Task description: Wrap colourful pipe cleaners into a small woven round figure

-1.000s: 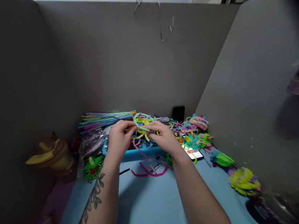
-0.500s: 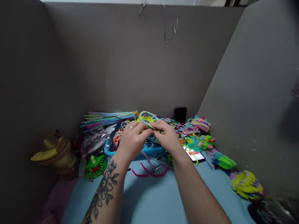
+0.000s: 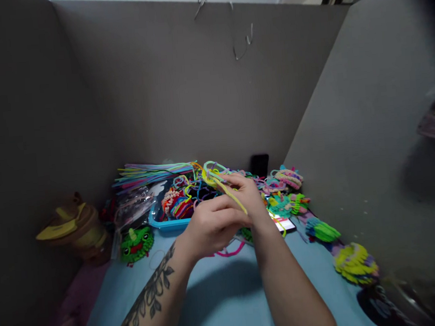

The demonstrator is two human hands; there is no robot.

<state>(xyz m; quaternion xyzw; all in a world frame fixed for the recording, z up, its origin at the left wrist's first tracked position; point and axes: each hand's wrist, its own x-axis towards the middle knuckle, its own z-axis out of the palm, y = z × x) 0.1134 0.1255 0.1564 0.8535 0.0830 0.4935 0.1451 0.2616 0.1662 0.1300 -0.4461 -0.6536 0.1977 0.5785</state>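
— Both hands meet above the blue table (image 3: 221, 303), yes? What are they holding?

— Left hand (image 3: 211, 227) is curled shut around the trailing end of a yellow pipe cleaner (image 3: 230, 194). Right hand (image 3: 247, 193) pinches the same strand higher up, where it twists into a green-and-yellow loop (image 3: 211, 171).

— Where does that sit?

— Raised just over the blue tray (image 3: 161, 221) heaped with coloured pieces.

— And around it?

— A brown and yellow cup (image 3: 75, 229) far left, straight pipe cleaners (image 3: 150, 172) behind the tray, a green frog figure (image 3: 136, 240) beside it, a phone (image 3: 284, 223) to the right, a pink strand (image 3: 230, 253) below the hands.
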